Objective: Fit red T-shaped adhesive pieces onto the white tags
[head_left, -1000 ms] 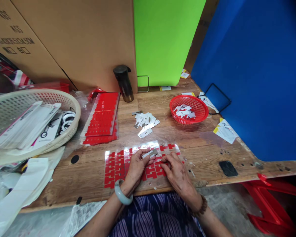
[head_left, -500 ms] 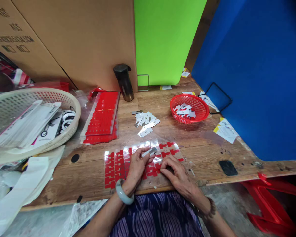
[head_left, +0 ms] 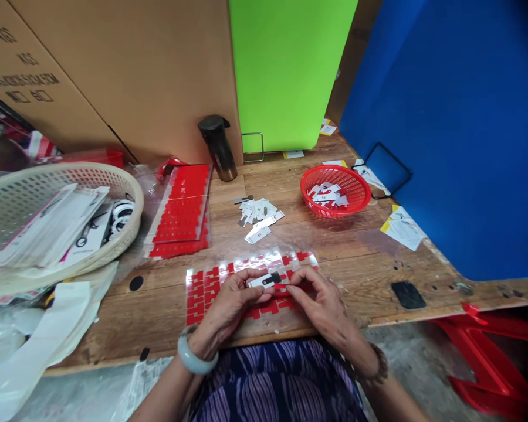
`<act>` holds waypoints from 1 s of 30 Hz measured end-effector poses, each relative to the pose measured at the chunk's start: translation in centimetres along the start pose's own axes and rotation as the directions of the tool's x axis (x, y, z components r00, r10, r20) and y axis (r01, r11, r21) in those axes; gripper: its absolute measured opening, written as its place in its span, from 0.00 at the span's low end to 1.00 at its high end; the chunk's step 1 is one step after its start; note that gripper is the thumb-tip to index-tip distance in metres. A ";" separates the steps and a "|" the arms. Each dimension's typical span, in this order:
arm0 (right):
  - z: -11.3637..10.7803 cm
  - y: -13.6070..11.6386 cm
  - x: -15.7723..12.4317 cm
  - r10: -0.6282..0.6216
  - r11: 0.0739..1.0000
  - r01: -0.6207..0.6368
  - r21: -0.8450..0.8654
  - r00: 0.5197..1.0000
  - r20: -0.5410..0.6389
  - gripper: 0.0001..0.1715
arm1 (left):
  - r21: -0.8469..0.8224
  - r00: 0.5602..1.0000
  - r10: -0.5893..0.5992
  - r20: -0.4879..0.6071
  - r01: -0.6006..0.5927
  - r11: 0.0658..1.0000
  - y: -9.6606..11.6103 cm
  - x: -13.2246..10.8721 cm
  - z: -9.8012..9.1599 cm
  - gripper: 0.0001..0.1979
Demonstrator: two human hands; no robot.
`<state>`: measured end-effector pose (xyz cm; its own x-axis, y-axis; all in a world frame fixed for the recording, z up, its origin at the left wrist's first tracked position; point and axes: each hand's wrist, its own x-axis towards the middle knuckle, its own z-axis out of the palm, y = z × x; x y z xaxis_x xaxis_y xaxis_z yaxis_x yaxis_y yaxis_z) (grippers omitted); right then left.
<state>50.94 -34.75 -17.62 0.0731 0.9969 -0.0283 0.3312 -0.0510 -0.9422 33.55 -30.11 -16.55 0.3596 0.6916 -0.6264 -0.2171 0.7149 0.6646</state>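
Note:
My left hand (head_left: pixel 229 302) pinches a small white card (head_left: pixel 264 279) with a dark end, held just above a clear sheet of red stickers (head_left: pixel 202 287) lying at the near edge of the wooden table (head_left: pixel 334 246). My right hand (head_left: pixel 319 302) is closed at the card's right end, thumb and forefinger pinching a red sticker (head_left: pixel 283 285) against it. A jade bangle circles my left wrist, a bead bracelet my right. A heap of loose white cards (head_left: pixel 257 217) lies farther back on the table.
A red basket (head_left: pixel 334 190) with finished cards sits back right. A stack of red sticker sheets (head_left: pixel 182 211) lies left of centre, a cream basket (head_left: pixel 57 217) of packaging far left. A dark flask (head_left: pixel 217 146) stands before cardboard boxes. Green and blue panels wall the back and right.
My right hand has lifted from the sticker sheet to the card with a red sticker. My left hand has turned the card level and brought it toward the right hand.

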 end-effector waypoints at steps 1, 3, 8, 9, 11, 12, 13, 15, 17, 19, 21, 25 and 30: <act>0.1 -0.1 0.1 -0.019 1.000 0.019 -0.010 1.000 0.016 0.05 | 0.003 1.000 -0.011 0.010 0.011 1.000 0.1 -0.3 0.0 0.17; 0.3 -0.2 0.3 -0.041 0.999 0.041 -0.019 0.998 0.039 0.05 | 0.009 0.999 -0.027 0.031 0.026 1.000 0.2 -0.8 0.0 0.19; 0.6 -0.2 0.5 -0.050 0.999 0.051 -0.013 0.994 0.101 0.05 | 0.033 0.996 -0.038 0.076 0.036 0.999 0.0 -1.1 -0.2 0.20; 0.6 -0.3 0.5 -0.046 0.999 0.048 -0.016 0.992 0.114 0.05 | 0.041 0.996 -0.038 0.085 0.035 0.999 0.0 -1.1 -0.2 0.20; 0.6 -0.4 0.4 -0.039 0.999 0.042 -0.020 0.990 0.133 0.05 | 0.058 0.994 -0.042 0.097 0.037 0.998 -0.1 -1.0 -0.2 0.21; 0.6 -0.5 0.4 -0.035 0.999 0.039 -0.022 0.989 0.140 0.05 | 0.064 0.994 -0.043 0.098 0.037 0.997 -0.1 -0.9 -0.2 0.21; 0.6 -0.5 0.4 -0.033 0.999 0.037 -0.027 0.989 0.143 0.05 | 0.069 0.994 -0.043 0.097 0.037 0.997 -0.1 -0.9 -0.1 0.21; 0.5 -0.7 0.3 -0.031 0.998 0.038 -0.048 0.990 0.140 0.05 | 0.073 0.995 -0.039 0.093 0.032 0.997 -0.1 -0.8 0.0 0.22; 0.5 -0.8 0.3 -0.031 0.996 0.041 -0.076 0.990 0.138 0.06 | 0.073 0.996 -0.035 0.087 0.029 0.997 -0.1 -0.8 0.1 0.21; 0.4 -1.0 0.2 -0.032 0.995 0.045 -0.093 0.991 0.130 0.06 | 0.072 0.996 -0.039 0.082 0.033 0.997 -0.1 -0.8 0.2 0.21; 0.4 -1.0 0.2 -0.034 0.994 0.047 -0.102 0.992 0.122 0.07 | 0.075 0.996 -0.042 0.074 0.036 0.997 -0.1 -0.7 0.3 0.22; 0.5 -0.8 0.2 -0.032 0.992 0.045 -0.118 0.994 0.105 0.07 | 0.079 0.997 -0.044 0.068 0.039 0.996 -0.2 -0.7 0.4 0.23; 0.7 -0.5 0.1 -0.037 0.990 0.050 -0.134 0.995 0.096 0.06 | 0.069 0.996 -0.045 0.070 0.040 0.997 -0.2 -0.8 0.4 0.23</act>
<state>50.15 -34.56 -17.40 -0.0297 0.9992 -0.0250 0.4573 -0.0086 -0.8893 33.72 -30.83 -16.01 0.4320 0.6495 -0.6257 -0.1390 0.7334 0.6654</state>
